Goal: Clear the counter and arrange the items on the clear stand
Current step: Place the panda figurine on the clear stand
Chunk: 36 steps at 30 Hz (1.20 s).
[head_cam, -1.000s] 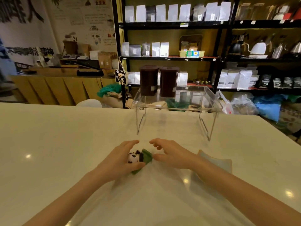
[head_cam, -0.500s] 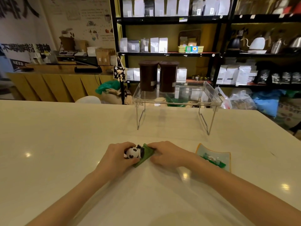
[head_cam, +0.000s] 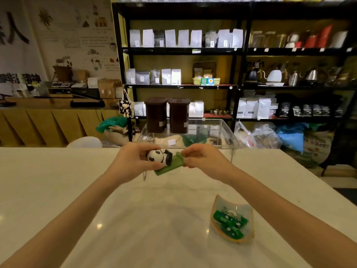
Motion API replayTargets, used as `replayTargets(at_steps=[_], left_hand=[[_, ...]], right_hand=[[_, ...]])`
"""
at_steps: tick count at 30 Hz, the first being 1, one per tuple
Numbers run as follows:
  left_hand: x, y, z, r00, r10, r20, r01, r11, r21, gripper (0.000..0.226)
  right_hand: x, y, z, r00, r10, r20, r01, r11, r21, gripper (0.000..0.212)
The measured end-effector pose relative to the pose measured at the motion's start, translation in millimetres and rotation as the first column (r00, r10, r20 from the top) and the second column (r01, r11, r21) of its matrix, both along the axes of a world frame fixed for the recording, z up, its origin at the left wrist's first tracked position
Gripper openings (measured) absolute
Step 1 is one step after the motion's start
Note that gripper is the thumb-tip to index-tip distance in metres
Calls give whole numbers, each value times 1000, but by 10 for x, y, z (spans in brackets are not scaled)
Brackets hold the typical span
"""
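Note:
A small panda figurine (head_cam: 159, 157) lies on a green slab and hangs in the air above the white counter (head_cam: 58, 190). My left hand (head_cam: 133, 161) grips its panda end and my right hand (head_cam: 201, 158) pinches the green end. Just behind it stands the clear stand (head_cam: 222, 130), with two dark brown canisters (head_cam: 156, 115) on its left part. A curved glass dish (head_cam: 245, 213) holding green wrapped sweets rests on the counter at the near right, apart from both hands.
Behind the counter rise black shelves (head_cam: 181, 51) with white bags and kettles. Plastic bags and sacks lie on the floor beyond the far edge. A wooden bar (head_cam: 48, 120) runs at the back left.
Both hands closed on the panda figurine and lifted it off the counter, carrying it forward to just in front of the clear stand. The glass dish stayed in place.

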<state>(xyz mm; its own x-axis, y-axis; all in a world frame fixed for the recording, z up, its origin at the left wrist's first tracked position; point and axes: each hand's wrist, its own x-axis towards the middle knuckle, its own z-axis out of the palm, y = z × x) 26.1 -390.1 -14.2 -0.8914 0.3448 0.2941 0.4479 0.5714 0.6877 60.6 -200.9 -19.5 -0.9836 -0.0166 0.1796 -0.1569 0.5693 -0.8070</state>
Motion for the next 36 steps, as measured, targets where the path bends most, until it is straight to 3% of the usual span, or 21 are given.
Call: replayTargets(at_steps=[8, 14, 25, 36], left_hand=[[-421, 519, 513, 991, -127, -48, 134, 973, 189, 45], [-734, 1042, 583, 980, -177, -93, 193, 959, 207, 42], [-1242, 1613, 311, 973, -227, -43, 231, 955, 185, 39], [-1661, 1913, 286, 992, -121, -24, 123, 980, 156, 44]], right_hand=[[-119, 515, 430, 982, -107, -154, 104, 994, -28, 28], [-282, 963, 516, 960, -144, -242, 190, 965, 183, 27], [-691, 1471, 356, 974, -162, -159, 217, 871, 440, 30], [-1361, 1617, 302, 967, -195, -166, 255, 791, 556, 30]])
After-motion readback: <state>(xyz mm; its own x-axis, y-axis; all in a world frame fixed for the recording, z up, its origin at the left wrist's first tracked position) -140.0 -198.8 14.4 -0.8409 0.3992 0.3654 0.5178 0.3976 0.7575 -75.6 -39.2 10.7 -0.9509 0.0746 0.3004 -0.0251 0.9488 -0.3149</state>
